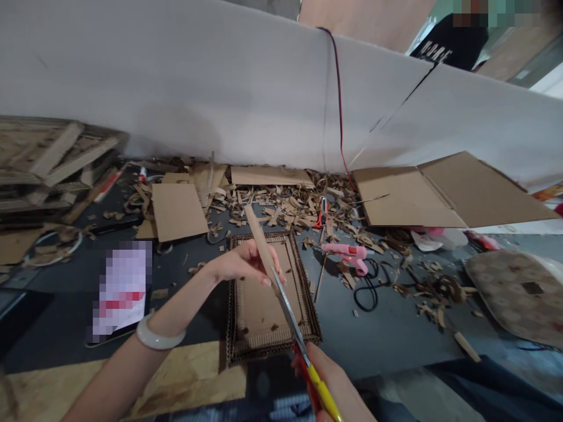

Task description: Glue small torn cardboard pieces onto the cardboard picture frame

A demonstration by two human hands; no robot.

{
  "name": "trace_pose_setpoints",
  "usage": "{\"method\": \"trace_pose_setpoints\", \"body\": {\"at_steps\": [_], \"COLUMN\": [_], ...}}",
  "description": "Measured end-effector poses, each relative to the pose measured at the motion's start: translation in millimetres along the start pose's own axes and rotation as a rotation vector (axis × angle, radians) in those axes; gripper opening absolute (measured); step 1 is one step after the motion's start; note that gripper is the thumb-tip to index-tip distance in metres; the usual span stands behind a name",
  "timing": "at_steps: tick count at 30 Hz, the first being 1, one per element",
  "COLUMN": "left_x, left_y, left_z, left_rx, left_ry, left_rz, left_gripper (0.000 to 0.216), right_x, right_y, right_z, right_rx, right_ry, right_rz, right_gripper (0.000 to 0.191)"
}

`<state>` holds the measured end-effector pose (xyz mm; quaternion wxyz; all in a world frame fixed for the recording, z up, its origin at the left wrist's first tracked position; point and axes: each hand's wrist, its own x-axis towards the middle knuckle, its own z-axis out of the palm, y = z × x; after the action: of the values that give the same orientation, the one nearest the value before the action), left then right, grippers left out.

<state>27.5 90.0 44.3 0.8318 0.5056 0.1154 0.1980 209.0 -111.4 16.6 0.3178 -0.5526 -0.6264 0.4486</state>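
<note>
My left hand (248,264), with a white bangle (159,335) on its wrist, pinches a narrow cardboard strip (258,234) that points away from me. In my right hand (334,375) are scissors (292,319) with yellow and red handles. Their blades meet the near end of the strip; whether they are cutting through it I cannot tell. Beneath both hands lies a shallow cardboard tray (276,340) with layered corrugated walls, partly hidden by my left hand and the scissors.
A pink glue gun (347,253) with a black cord lies right of the tray. Beyond are cardboard scraps (281,202), a box cutter (323,212) and a folded cardboard sheet (409,196). At left are a phone (121,290) and a cardboard pile (57,158). A patterned pouch (519,293) sits right.
</note>
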Motion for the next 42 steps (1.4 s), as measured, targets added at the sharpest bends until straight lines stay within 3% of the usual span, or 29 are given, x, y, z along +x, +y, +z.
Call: {"method": "trace_pose_setpoints", "body": {"at_steps": [8,13,22,30,42], "left_x": [2.3,4.7,5.7,6.3,6.3], "left_y": [-7.8,-14.2,-15.9,-16.8,-16.6], "left_z": [-1.8,-3.7,-4.9,-5.7,-7.1], "left_rx": [-0.014,-0.032,-0.022,-0.027,-0.011], "left_ry": [-0.006,-0.005,-0.015,-0.022,-0.027], "left_rz": [-0.009,-0.029,-0.056,-0.076,-0.083], "left_gripper": [0.024,0.025,0.025,0.024,0.025], "right_x": [0.6,-6.0,1.5,6.2,7.4], "right_y": [-4.0,9.5,-13.1,-20.6,-19.7], "right_z": [1.8,11.9,9.1,6.2,5.4], "right_rx": [0.036,-0.125,-0.207,-0.193,-0.142], "right_ry": [-0.027,0.196,0.167,0.012,-0.016], "right_rz": [0.009,-0.009,0.006,0.237,0.222], "right_gripper": [0.066,0.059,0.047,0.045,0.042]}}
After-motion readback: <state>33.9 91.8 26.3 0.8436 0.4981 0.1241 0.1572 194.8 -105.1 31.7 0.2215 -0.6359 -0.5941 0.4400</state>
